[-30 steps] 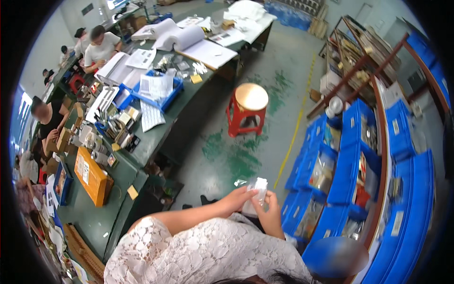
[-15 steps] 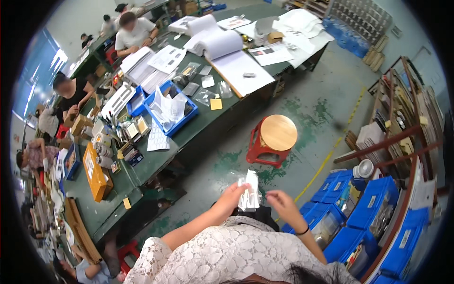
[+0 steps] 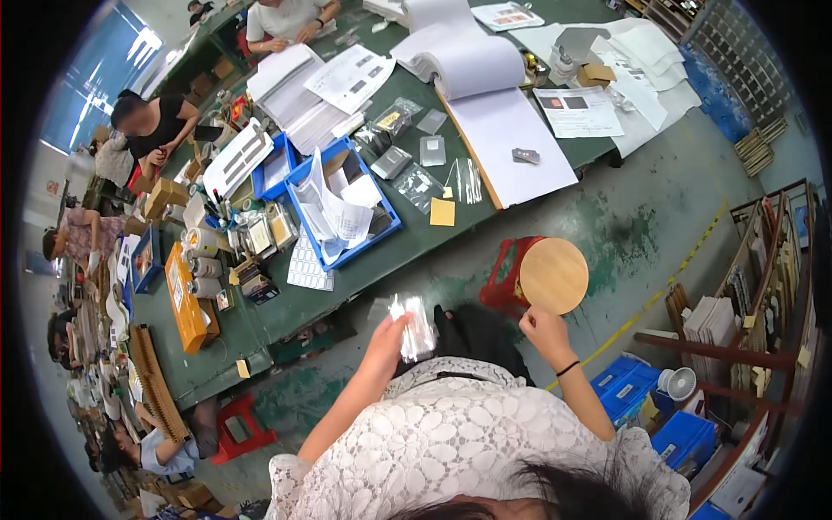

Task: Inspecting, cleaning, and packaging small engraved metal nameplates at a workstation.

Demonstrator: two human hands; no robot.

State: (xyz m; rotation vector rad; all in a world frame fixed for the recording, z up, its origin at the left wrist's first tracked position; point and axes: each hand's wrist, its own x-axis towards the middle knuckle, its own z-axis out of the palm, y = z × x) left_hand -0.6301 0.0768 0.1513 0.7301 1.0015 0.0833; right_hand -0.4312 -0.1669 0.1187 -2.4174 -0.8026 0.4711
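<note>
In front of my waist, my left hand (image 3: pixel 384 344) is closed around a stack of shiny clear plastic packets (image 3: pixel 417 331), whose upper surface glares in the light. My right hand (image 3: pixel 546 336) is raised to the right with its fingers curled in; whether anything is in them cannot be made out. Just beyond it, overlapping in view, is a red stool (image 3: pixel 500 282) with a round wooden seat (image 3: pixel 554 276). I cannot tell whether the hand touches it.
A green worktable (image 3: pixel 381 269) runs ahead, bearing a blue tray (image 3: pixel 394 227) of papers, clear bags, a large paper pad (image 3: pixel 511 165) and an orange box (image 3: pixel 186 299). Blue bins (image 3: pixel 626 387) and a wooden rack (image 3: pixel 737 347) stand at right. Other people sit at left.
My view has shifted toward the table and stool. The left hand still grips the packets; the right hand has moved away from them, rightward toward the stool, its fingers now curled.
</note>
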